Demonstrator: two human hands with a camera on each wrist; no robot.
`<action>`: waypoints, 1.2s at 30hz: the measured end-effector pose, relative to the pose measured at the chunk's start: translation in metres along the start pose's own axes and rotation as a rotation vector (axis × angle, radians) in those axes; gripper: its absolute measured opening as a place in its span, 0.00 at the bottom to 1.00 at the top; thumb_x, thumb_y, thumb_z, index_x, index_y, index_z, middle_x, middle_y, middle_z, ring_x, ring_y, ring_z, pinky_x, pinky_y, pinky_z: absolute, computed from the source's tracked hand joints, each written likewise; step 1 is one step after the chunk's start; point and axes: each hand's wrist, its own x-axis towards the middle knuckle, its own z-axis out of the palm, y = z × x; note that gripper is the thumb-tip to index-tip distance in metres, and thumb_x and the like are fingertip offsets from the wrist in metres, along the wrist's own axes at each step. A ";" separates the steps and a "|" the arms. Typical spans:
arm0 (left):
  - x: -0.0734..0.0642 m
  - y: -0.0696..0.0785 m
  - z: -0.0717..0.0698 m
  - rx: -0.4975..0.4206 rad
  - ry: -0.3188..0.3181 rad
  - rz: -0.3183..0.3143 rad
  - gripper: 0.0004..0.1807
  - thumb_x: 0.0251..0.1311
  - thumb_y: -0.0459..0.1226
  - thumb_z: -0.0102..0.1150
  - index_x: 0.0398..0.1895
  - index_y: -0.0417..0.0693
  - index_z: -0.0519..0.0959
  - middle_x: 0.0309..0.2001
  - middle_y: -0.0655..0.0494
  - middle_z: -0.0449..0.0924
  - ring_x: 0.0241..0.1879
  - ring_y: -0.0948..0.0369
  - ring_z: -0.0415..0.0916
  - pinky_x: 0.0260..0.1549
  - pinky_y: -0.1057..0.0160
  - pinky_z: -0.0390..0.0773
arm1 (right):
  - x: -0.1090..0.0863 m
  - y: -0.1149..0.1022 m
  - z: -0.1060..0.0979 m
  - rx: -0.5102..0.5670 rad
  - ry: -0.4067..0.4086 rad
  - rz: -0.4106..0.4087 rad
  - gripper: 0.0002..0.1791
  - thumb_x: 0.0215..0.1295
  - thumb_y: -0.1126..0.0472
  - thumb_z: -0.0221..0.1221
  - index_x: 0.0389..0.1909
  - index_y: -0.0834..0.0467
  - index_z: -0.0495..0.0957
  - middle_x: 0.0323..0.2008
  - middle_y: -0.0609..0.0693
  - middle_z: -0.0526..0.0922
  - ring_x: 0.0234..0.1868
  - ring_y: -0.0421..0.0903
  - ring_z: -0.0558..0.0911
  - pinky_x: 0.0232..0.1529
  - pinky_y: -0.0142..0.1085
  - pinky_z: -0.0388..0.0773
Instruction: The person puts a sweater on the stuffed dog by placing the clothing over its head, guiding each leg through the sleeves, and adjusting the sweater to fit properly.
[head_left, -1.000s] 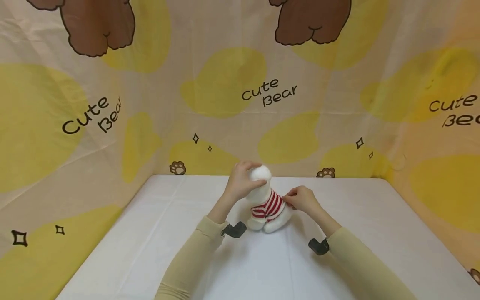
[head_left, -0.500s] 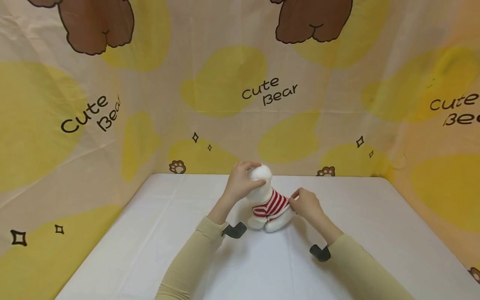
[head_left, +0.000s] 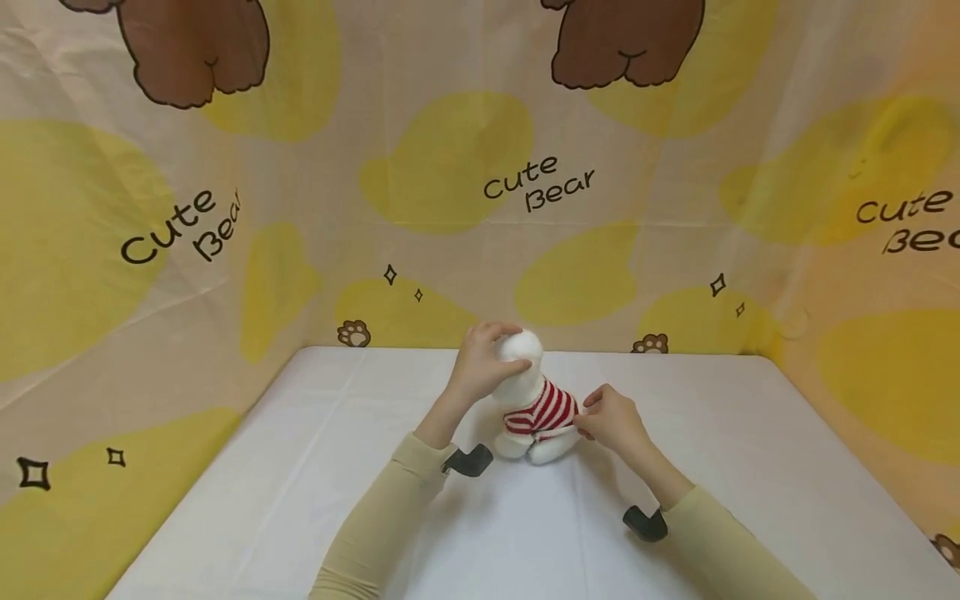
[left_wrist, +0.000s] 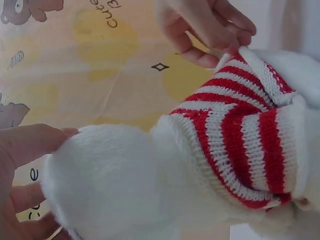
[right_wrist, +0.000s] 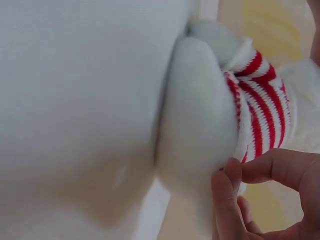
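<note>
A white plush toy (head_left: 520, 346) sits on the table, its face turned out of sight. It wears a red-and-white striped knit sweater (head_left: 551, 406). My left hand (head_left: 480, 362) grips the toy's round head from the left, thumb on the near side. At the toy's rear, my right hand (head_left: 611, 423) pinches the sweater's white hem between thumb and forefinger. The right wrist view shows the fingertips (right_wrist: 232, 170) at that hem, beside the plump white leg (right_wrist: 197, 115). In the left wrist view the hem (left_wrist: 265, 75) is partly folded over.
The white table (head_left: 300, 500) spreads out around the toy. A yellow printed cloth (head_left: 442, 167) hangs behind it and along both sides. Dark wrist-camera mounts (head_left: 645, 523) stick out from the sleeves just above the table.
My right hand first drew the hem rightward, then shifted lower along the toy's rear edge. My left hand has stayed on the head, and the toy has hardly moved.
</note>
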 end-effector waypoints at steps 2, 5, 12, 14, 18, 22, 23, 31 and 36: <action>0.000 0.000 0.001 0.001 -0.001 0.000 0.26 0.42 0.41 0.74 0.48 0.46 0.81 0.51 0.48 0.79 0.53 0.49 0.69 0.50 0.48 0.70 | -0.001 0.004 0.000 0.012 -0.006 0.009 0.15 0.53 0.64 0.62 0.38 0.66 0.70 0.26 0.54 0.83 0.21 0.40 0.81 0.25 0.32 0.77; 0.000 0.000 0.001 0.003 -0.002 0.002 0.26 0.42 0.41 0.73 0.49 0.46 0.81 0.51 0.48 0.79 0.53 0.49 0.69 0.50 0.48 0.70 | -0.004 0.006 0.002 0.040 -0.013 0.011 0.13 0.54 0.64 0.60 0.37 0.66 0.69 0.26 0.53 0.84 0.21 0.40 0.81 0.26 0.33 0.78; 0.000 -0.001 -0.002 0.022 0.020 0.022 0.25 0.41 0.40 0.74 0.47 0.45 0.81 0.50 0.46 0.80 0.52 0.48 0.70 0.50 0.47 0.69 | -0.009 -0.004 0.012 0.053 -0.039 0.032 0.30 0.54 0.53 0.67 0.44 0.67 0.61 0.18 0.53 0.82 0.18 0.43 0.82 0.26 0.34 0.77; 0.000 -0.001 -0.002 0.019 0.021 0.020 0.25 0.41 0.40 0.74 0.47 0.45 0.81 0.50 0.46 0.80 0.52 0.48 0.70 0.49 0.47 0.69 | -0.008 -0.005 0.018 0.082 -0.029 0.042 0.33 0.51 0.53 0.68 0.45 0.67 0.60 0.17 0.55 0.81 0.17 0.43 0.81 0.24 0.34 0.78; 0.000 -0.001 -0.002 0.017 0.023 0.017 0.25 0.41 0.40 0.74 0.47 0.45 0.81 0.50 0.46 0.79 0.52 0.48 0.70 0.49 0.47 0.69 | -0.006 -0.004 0.025 0.146 -0.011 0.031 0.32 0.47 0.61 0.69 0.45 0.67 0.58 0.23 0.60 0.80 0.16 0.43 0.81 0.21 0.35 0.80; 0.000 -0.002 -0.002 0.015 0.029 0.017 0.25 0.41 0.40 0.74 0.47 0.45 0.81 0.50 0.46 0.79 0.52 0.48 0.70 0.50 0.47 0.69 | -0.007 -0.002 0.025 0.110 -0.018 0.031 0.32 0.46 0.63 0.68 0.45 0.68 0.59 0.26 0.60 0.78 0.18 0.43 0.80 0.23 0.34 0.79; 0.000 -0.002 -0.003 0.011 0.029 0.017 0.25 0.41 0.40 0.74 0.47 0.45 0.81 0.50 0.46 0.79 0.52 0.48 0.70 0.50 0.47 0.68 | -0.007 -0.001 0.025 0.085 -0.020 0.035 0.31 0.46 0.64 0.68 0.45 0.67 0.59 0.25 0.60 0.79 0.18 0.43 0.81 0.23 0.34 0.79; 0.000 -0.003 -0.003 0.011 0.023 0.000 0.25 0.41 0.40 0.74 0.47 0.45 0.81 0.50 0.46 0.79 0.52 0.48 0.70 0.49 0.47 0.69 | -0.006 -0.004 0.008 0.000 -0.106 0.004 0.21 0.47 0.65 0.67 0.37 0.65 0.66 0.22 0.54 0.80 0.19 0.42 0.80 0.25 0.34 0.79; 0.000 -0.002 -0.003 0.003 0.019 0.000 0.25 0.41 0.40 0.74 0.47 0.45 0.81 0.50 0.46 0.79 0.52 0.48 0.70 0.49 0.47 0.69 | 0.014 -0.018 -0.019 -0.048 -0.056 -0.075 0.16 0.57 0.59 0.64 0.38 0.65 0.72 0.25 0.55 0.84 0.21 0.41 0.80 0.25 0.34 0.78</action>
